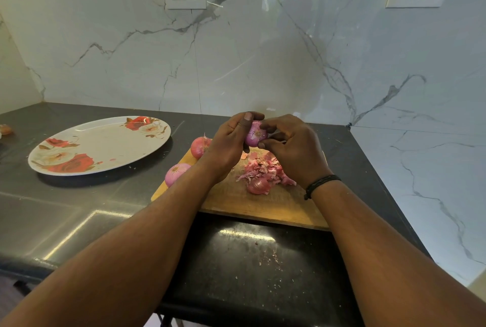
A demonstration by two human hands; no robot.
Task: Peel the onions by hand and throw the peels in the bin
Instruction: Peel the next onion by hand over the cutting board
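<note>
The dark, polished stone tabletop (79, 208) spreads beneath both arms, glossy and flecked with small bits of peel near the front edge. Behind the hands rises a white marble-patterned wall (236, 50) with grey veins, carrying two sockets. Well to the left of the hands lies a wide oval plate (86, 158), smooth and white with red rose prints, flat on the tabletop. Directly below the hands sits a wooden cutting board (263, 203), pale brown with a visible grain.

The left hand (228, 140) and the right hand (292, 145) are close together above the board, both gripping one small onion (255, 134). It is round, shiny and purple-pink; the left thumb lies over its top and the right fingertips pinch at its side.

Just below the right hand lies a heap of peels (263, 171), thin, papery and pink. Left of the left hand, a reddish unpeeled onion (199, 146) rests at the board's far corner, and a paler onion with pink and white stripes (175, 173) lies beside the left forearm. A black braided band (319, 183) circles the right wrist.
</note>
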